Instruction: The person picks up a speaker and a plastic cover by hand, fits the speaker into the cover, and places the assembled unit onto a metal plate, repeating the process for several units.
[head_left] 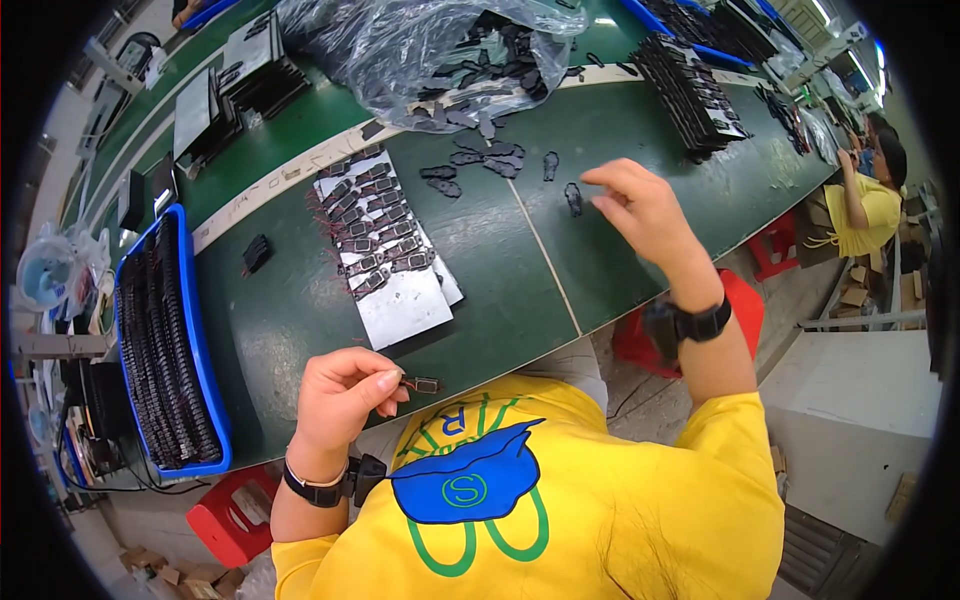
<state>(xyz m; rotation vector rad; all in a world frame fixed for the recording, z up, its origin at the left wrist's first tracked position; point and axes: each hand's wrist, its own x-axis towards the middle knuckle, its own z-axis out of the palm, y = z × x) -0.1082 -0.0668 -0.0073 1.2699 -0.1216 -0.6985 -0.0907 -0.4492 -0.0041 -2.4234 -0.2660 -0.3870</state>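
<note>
My left hand (345, 395), near the table's front edge, is closed in a pinch on the thin wires of a small black speaker unit (426, 385) with a pale face. My right hand (645, 212) is over the right part of the table, thumb and forefinger apart with nothing between them. Close to its fingertips lies a flat black plastic part (573, 199), and a similar part (550, 166) is just beyond. Rows of speaker units (383, 217) with red wires rest on a white board (405, 318) in front of me.
Loose black parts (488, 157) lie mid-table below a clear plastic bag (400, 60) of more parts. A blue tray (222, 440) of black pieces is at the left. Stacked boards (690, 95) stand far right. A co-worker in yellow (868, 215) sits at the right; red stools (235, 515) are below.
</note>
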